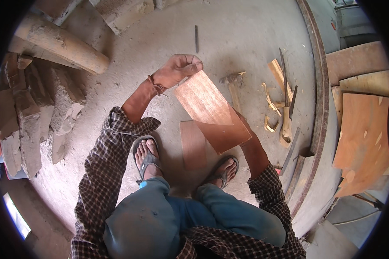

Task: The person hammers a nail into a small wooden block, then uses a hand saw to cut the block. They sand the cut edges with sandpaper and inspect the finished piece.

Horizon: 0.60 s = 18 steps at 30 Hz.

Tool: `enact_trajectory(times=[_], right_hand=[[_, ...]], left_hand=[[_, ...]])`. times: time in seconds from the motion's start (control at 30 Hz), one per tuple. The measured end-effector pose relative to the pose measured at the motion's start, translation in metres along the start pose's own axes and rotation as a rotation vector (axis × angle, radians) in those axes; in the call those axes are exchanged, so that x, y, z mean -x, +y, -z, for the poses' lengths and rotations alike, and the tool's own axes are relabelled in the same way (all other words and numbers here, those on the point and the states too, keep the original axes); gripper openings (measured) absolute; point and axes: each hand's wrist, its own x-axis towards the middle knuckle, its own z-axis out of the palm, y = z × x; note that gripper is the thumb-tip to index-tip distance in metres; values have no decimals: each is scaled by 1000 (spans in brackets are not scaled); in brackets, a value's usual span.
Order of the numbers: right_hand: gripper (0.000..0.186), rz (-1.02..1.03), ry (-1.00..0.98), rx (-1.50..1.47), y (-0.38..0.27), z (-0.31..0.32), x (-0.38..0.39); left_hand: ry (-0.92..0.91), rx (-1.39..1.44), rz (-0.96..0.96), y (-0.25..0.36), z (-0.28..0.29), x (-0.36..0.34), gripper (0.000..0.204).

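Left grip point(181, 69) clamped on the board point(216, 110) at its upper end, thumb over the edge. Right grip point(247, 123) mostly hidden behind the board's right edge; can't tell if apart or together. Board is tilted, held above the floor point(160, 41), partly covering a second board point(192, 146) lying between the feet. Hammer point(230, 79) and shavings point(270, 102) lie to the right, dark rod point(196, 39) farther ahead.

Room lies between the hammer point(232, 80) and wood shavings point(269, 100); the thin board point(214, 110) blocks nearer approach
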Motion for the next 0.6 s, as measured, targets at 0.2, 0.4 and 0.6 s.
enact_trajectory(times=[0.2, 0.4, 0.6], right_hand=[[60, -21, -12, -97, 10, 9, -5], [62, 93, -29, 74, 8, 7, -6], [47, 482, 40, 117, 14, 5, -23]], left_hand=[[85, 144, 194, -7, -6, -3, 26], [512, 198, 302, -6, -20, -8, 32], [646, -197, 81, -51, -23, 22, 23]])
